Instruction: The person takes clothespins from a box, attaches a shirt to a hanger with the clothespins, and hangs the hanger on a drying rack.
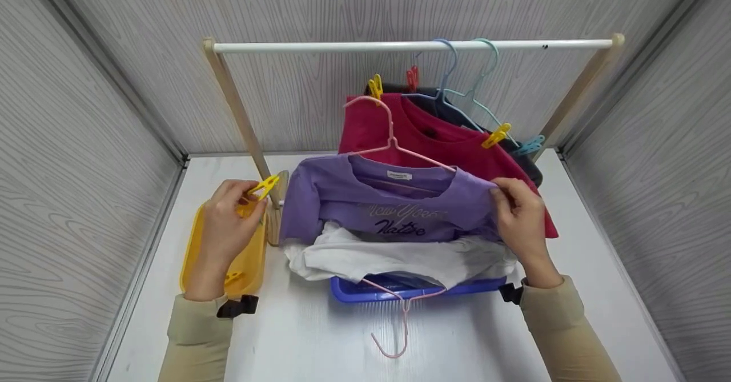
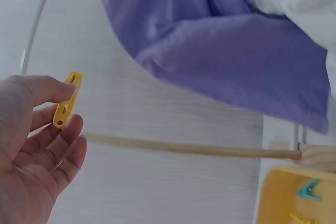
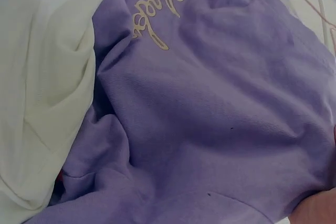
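Note:
My left hand (image 1: 228, 216) pinches a yellow clothespin (image 1: 264, 187) between thumb and fingers, above the yellow basket and left of the purple shirt. In the left wrist view the same clothespin (image 2: 67, 99) sits at the fingertips. The purple shirt (image 1: 400, 205) has a pink hanger (image 1: 392, 136) in its neck, hook upward. My right hand (image 1: 521, 222) grips that shirt at its right shoulder; only a bit of this hand (image 3: 315, 208) shows in the right wrist view. A white garment (image 1: 394, 259) with another pink hanger (image 1: 405, 313) lies in front, over a blue basket (image 1: 354, 293).
A white rail (image 1: 342, 46) on wooden legs (image 1: 235, 102) spans the back. From it hang a crimson shirt (image 1: 365, 125) and a dark garment (image 1: 537, 171), with yellow, red and blue clothespins. The yellow basket (image 1: 191, 256) at left holds several clothespins.

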`<state>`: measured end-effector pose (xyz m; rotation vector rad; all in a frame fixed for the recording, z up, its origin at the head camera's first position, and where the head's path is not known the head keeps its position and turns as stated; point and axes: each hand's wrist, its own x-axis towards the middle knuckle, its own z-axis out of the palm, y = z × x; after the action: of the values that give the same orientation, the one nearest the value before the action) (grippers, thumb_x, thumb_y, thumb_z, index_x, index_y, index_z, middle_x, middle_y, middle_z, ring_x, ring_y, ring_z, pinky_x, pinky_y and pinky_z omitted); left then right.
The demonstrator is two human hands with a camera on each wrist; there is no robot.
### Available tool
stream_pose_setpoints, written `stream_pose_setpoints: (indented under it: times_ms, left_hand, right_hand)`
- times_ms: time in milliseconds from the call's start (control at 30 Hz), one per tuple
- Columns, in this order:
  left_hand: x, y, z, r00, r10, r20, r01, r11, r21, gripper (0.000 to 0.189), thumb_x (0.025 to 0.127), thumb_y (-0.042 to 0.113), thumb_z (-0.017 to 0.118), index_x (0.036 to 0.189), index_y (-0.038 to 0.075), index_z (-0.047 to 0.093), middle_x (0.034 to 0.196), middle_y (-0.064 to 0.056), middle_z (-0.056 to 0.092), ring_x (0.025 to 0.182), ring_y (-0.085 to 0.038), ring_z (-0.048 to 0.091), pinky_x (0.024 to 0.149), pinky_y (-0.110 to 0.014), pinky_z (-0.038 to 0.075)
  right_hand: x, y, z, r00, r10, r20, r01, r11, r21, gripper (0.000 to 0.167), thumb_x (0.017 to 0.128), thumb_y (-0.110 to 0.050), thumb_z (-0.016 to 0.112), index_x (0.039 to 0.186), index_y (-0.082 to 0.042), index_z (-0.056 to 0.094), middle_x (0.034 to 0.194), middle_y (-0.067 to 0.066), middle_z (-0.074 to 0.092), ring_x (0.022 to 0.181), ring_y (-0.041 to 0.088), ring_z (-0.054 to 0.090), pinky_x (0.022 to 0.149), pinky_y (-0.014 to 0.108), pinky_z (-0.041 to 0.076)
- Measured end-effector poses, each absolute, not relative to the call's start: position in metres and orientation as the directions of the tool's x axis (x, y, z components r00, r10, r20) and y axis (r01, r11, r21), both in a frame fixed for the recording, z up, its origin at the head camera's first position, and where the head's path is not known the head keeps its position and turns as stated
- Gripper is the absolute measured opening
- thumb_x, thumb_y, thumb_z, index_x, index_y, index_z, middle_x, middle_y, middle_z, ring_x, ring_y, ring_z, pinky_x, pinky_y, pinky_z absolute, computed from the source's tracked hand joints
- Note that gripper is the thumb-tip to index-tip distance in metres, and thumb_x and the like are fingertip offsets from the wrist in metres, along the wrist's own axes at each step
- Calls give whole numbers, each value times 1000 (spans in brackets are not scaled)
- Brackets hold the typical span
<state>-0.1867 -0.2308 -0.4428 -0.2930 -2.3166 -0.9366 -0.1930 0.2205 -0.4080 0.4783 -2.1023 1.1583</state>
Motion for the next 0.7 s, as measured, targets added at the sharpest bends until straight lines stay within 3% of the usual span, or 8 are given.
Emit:
stream_pose_setpoints:
  times_ms: [500, 700]
  left_hand:
    - [-182, -167, -418, -697, 264, 666, 664, 588, 462, 27, 80, -2, 78, 106, -3, 68, 99, -11, 62, 83, -21, 63, 74, -33, 56]
    - [-182, -138, -408, -658, 363, 660, 725, 542, 424, 27, 83, 1, 76, 108, -1, 69, 102, -9, 62, 86, -18, 60, 76, -27, 54]
  right_hand:
    - [-195, 216, -418, -687, -30, 726, -611, 565, -555, 12, 84, 19, 63, 89, 9, 68, 79, 17, 65, 70, 20, 54, 70, 15, 39]
    - [-202, 219, -431, -690, -52, 722, -622, 554, -554, 15, 83, 19, 64, 90, 7, 70, 82, 17, 68, 74, 25, 60, 73, 15, 42]
